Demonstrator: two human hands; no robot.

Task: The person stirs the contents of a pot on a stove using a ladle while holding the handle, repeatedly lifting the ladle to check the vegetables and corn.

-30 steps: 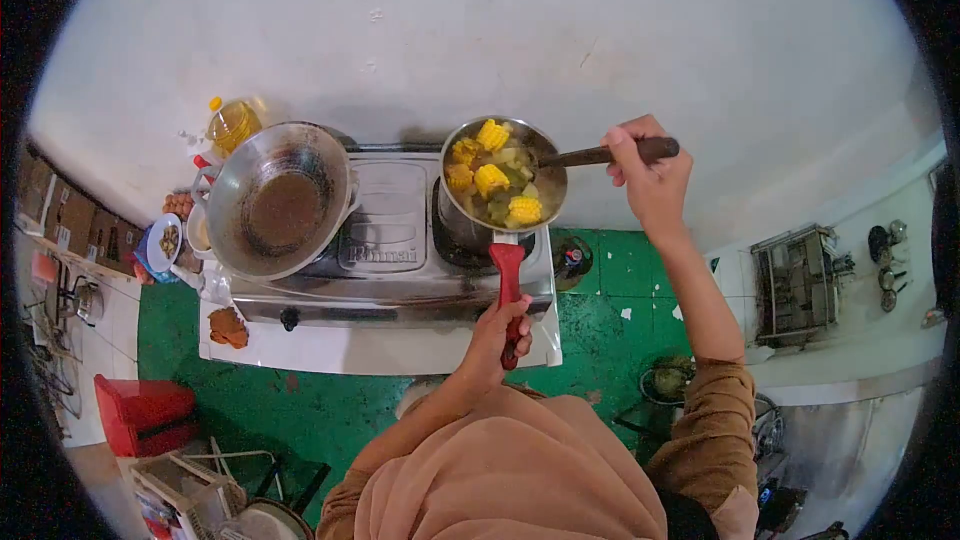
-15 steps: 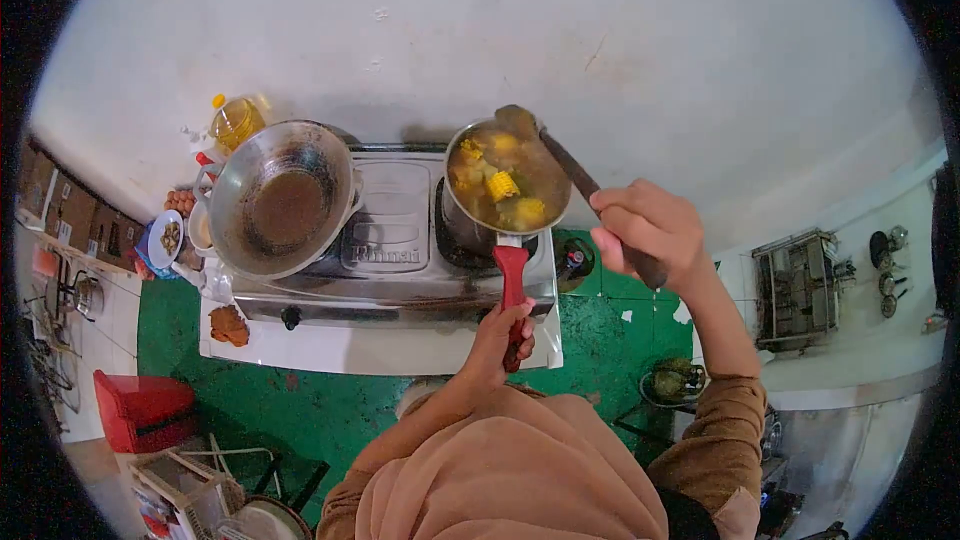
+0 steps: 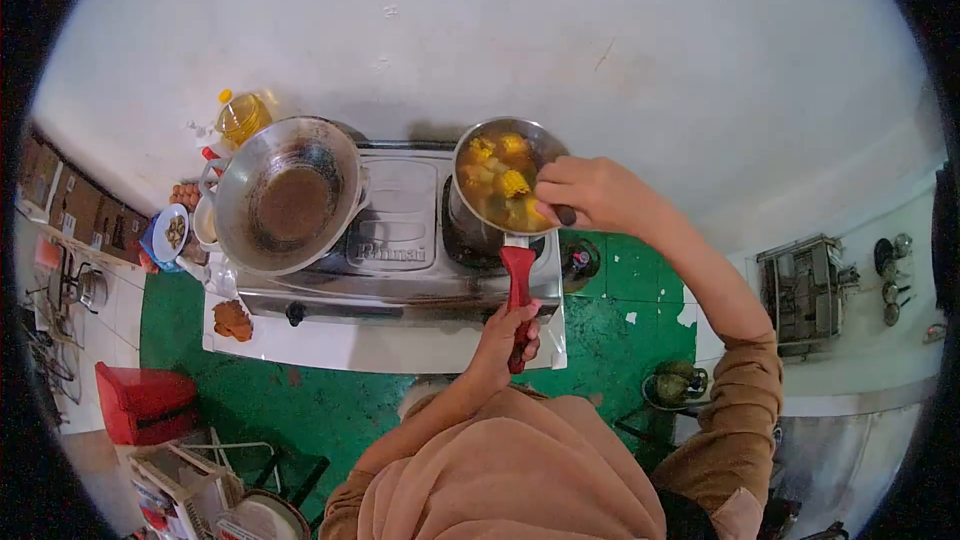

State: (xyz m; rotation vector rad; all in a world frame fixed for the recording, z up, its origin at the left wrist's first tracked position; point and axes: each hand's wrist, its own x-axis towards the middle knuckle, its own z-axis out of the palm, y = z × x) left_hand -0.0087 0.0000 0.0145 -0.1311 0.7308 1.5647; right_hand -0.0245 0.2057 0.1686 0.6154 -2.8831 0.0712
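A saucepan (image 3: 458,202) of broth with yellow corn pieces (image 3: 513,183) sits on the right burner of the stove (image 3: 395,220). Its red handle (image 3: 518,275) points toward me, and my left hand (image 3: 508,340) is wrapped round the lower part. My right hand (image 3: 580,195) is at the pan's right rim, closed on a dark ladle (image 3: 566,215) whose handle end pokes out below the fingers. The ladle's head is hidden by the hand or in the broth. A large wok (image 3: 290,196) stands on the left burner.
Behind the wok is an oil bottle (image 3: 242,118). Left of it are eggs (image 3: 185,195) and a white plate (image 3: 171,230) of food. A brown cloth-like item (image 3: 232,321) lies at the stove's front left. A dark bottle (image 3: 579,262) stands right of the stove. The wall rises behind.
My right hand has moved left and slightly up to the pan's rim. The ladle's head, earlier at the pan's back edge, no longer shows. My left hand stays on the handle.
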